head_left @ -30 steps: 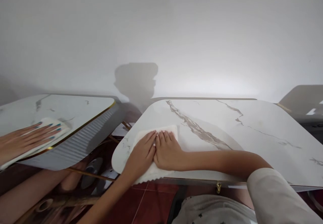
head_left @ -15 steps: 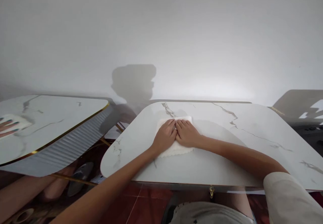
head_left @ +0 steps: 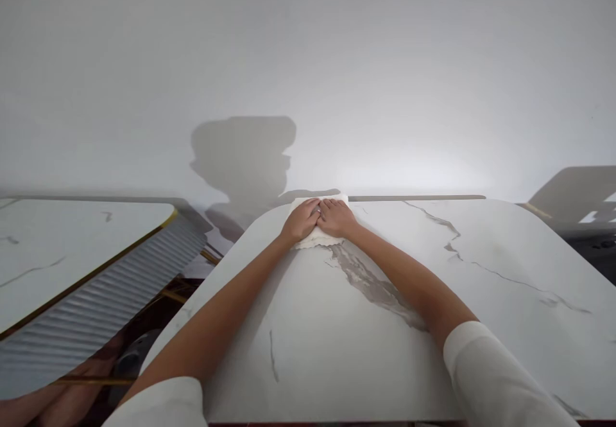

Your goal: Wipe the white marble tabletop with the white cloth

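Observation:
A white folded cloth (head_left: pixel 315 239) lies at the far edge of a white marble-look table (head_left: pixel 481 298), close to the wall. My left hand (head_left: pixel 301 220) and my right hand (head_left: pixel 335 217) lie side by side on top of it, palms down, fingers stretched flat and touching each other. Both arms reach straight out across the tabletop. Most of the cloth is covered by the hands; only its near edge and far corners show.
A second marble-look table (head_left: pixel 72 247) with a gold rim and ribbed grey side stands to the left, across a gap over dark red floor. Another person's forearm (head_left: pixel 52 401) shows at the bottom left. A plain white wall rises behind the tables.
Both hands have slid the cloth from the near left corner of the table away to its far edge. The other person's hand and cloth on the left table have gone out of view.

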A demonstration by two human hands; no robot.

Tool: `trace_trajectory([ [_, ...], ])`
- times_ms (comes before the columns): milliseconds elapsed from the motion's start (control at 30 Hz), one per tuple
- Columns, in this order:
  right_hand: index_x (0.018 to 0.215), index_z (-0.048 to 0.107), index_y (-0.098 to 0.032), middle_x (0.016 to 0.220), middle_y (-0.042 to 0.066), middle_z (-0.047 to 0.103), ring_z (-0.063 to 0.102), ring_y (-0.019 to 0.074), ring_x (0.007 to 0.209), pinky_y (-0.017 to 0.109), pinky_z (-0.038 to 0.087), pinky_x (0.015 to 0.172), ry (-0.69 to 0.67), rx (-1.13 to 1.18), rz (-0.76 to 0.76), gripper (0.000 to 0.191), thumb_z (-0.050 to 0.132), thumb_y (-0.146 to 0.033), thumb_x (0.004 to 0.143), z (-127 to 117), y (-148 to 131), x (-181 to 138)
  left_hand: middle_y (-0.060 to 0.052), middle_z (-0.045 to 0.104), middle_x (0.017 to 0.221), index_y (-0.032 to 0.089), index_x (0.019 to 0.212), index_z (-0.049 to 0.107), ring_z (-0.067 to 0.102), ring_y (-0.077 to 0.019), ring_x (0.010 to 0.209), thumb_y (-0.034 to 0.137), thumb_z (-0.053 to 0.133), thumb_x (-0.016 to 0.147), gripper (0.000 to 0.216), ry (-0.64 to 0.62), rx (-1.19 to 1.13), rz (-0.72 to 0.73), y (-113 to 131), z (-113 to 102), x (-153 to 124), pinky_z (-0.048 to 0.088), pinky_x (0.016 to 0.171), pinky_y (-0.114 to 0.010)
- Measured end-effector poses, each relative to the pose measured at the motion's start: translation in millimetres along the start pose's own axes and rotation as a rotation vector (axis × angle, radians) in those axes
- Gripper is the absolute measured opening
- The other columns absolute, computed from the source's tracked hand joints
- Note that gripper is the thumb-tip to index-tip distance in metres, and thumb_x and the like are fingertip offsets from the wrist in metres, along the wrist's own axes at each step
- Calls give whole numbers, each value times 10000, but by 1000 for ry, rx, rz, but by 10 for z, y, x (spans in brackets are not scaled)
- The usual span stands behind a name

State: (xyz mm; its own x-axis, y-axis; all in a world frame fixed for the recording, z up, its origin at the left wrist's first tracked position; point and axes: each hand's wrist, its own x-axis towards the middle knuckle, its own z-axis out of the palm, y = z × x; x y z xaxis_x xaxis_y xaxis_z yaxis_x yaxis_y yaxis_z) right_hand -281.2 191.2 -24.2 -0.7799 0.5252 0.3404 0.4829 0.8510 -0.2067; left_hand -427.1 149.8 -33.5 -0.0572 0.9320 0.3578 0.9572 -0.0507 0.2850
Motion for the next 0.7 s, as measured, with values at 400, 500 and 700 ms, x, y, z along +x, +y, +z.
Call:
trace_trajectory([
  [400,1310,459,-32,1290,180,543,451,268,1207,380,303,1023,7,-74,121,458,364,-307,957,-107,503,-57,-95,561,1303,147,1223,549,495,-211,1214,248,317,879,427,-42,-35,101,365,216,439,343,1073,-344],
  [500,1333,436,-16,1342,192,499,414,281,1246,396,282,1044,12,-101,159,472,348,-287,956,-176,553,-209,-81,559,1307,160,1234,541,484,-205,1227,229,320,883,420,-59,-46,134,548,245,442,343,1075,-346],
  [700,1372,384,22,1416,226,413,341,316,1307,450,234,1071,17,-130,203,516,337,-275,952,-242,312,-536,-104,475,1393,124,1309,472,422,-208,1293,240,282,905,461,-98,-25,194,709,147,155,317,1103,-357],
])
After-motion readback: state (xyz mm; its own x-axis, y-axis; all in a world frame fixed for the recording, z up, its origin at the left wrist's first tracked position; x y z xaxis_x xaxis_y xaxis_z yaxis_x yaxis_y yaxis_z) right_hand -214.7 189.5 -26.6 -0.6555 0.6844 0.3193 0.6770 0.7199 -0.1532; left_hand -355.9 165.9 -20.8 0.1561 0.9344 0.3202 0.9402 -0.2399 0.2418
